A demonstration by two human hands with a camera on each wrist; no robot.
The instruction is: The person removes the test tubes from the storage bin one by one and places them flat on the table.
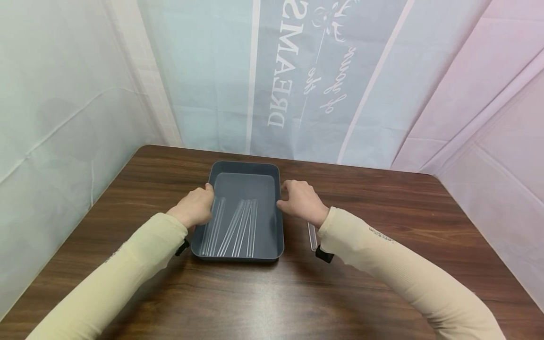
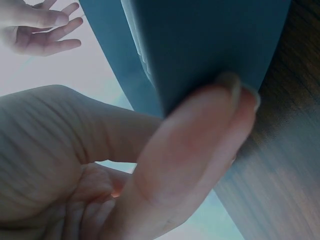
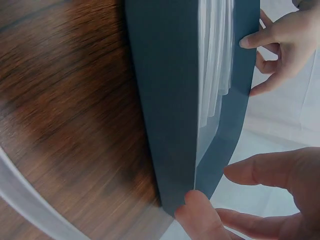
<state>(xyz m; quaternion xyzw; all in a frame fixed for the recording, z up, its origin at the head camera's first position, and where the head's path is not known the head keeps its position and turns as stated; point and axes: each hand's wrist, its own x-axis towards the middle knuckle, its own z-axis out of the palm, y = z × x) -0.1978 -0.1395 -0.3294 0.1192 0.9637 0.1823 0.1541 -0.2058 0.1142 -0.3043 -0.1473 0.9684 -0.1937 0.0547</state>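
A dark grey-blue rectangular tray sits on the table between both hands. Several clear tubes lie lengthwise in it, some slanted. My left hand grips the tray's left wall; in the left wrist view its fingertips press the outer wall, and the right wrist view shows its thumb over the rim. At the right wall is my right hand, thumb and fingers spread apart. In the right wrist view a fingertip is right at the rim, with the thumb apart above it.
Another clear tube lies on the wooden table right of the tray, partly hidden under the right wrist. A printed cloth hangs behind the table's far edge, with pale cloth walls at both sides.
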